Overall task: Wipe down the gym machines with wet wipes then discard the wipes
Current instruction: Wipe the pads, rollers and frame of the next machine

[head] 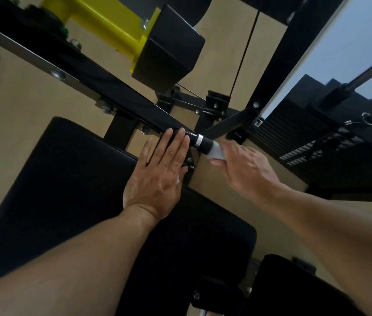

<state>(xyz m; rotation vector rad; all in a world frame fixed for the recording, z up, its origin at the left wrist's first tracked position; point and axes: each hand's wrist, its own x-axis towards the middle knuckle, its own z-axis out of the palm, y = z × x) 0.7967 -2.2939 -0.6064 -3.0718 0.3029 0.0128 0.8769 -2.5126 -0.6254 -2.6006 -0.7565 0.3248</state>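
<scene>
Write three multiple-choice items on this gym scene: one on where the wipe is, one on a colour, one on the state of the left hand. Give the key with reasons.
1. Where is the white wipe?
A. On the seat pad
B. On the end of the black handle, under the right hand
C. On the floor

2. What colour is the square tube bolted to the black block at the top?
A. Yellow
B. Red
C. Blue

3. How does the left hand lie?
A. Closed in a fist
B. Pinching the wipe
C. Flat, fingers straight, on the handle

Key: 1 B, the right hand holds it against the handle. 2 A, the tube is bright yellow. 3 C, the left hand shows straight fingers.
</scene>
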